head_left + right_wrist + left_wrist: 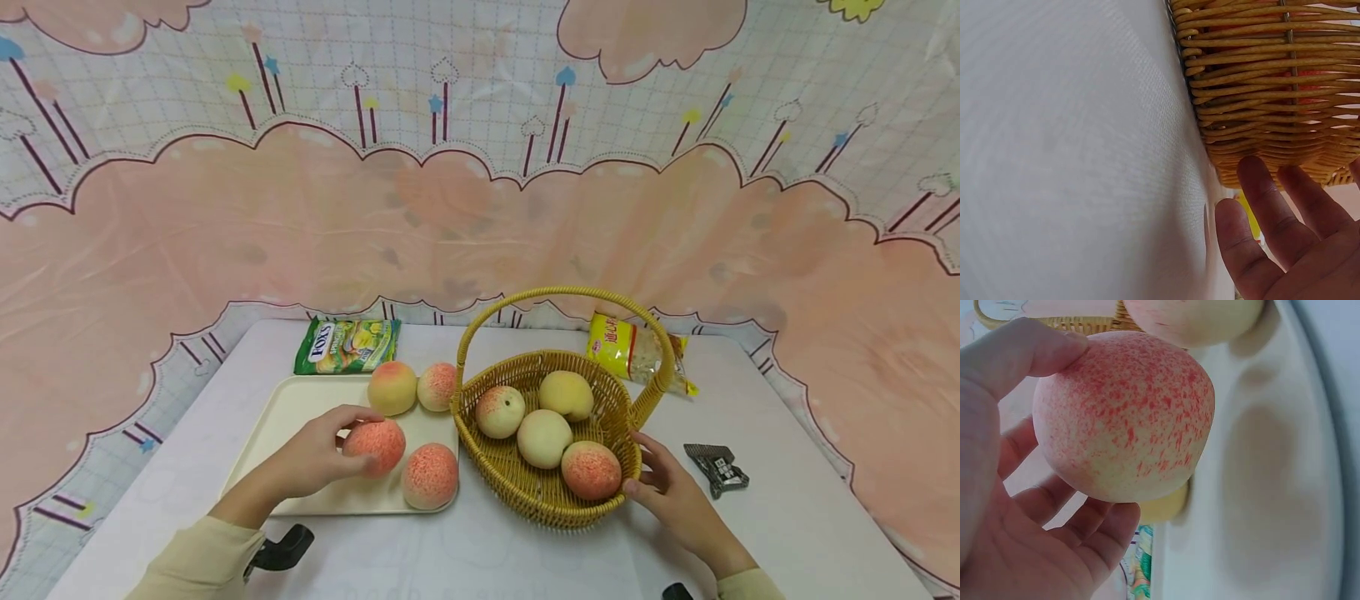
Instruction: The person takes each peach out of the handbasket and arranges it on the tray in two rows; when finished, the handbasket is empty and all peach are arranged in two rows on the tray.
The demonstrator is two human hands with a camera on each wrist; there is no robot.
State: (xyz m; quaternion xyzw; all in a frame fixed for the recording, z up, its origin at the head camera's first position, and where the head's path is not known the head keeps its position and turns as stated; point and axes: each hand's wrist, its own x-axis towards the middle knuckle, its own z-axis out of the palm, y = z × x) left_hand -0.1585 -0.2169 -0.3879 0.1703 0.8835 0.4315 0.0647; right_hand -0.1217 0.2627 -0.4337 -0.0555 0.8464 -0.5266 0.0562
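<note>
My left hand grips a red-speckled peach over the cream tray, thumb on one side and fingers curled round the other. The left wrist view shows this peach close up, its underside pale. On the tray are a second red-speckled peach, a yellow-orange peach and a smaller pink one. The wicker basket holds several peaches, pale, yellow and reddish. My right hand touches the basket's right side; its fingers lie fairly straight against the woven wall.
A green snack bag lies behind the tray. A yellow and clear food packet lies behind the basket, whose tall handle arches above it. A small black packet is right of my right hand. A patterned cloth backdrop stands behind the table.
</note>
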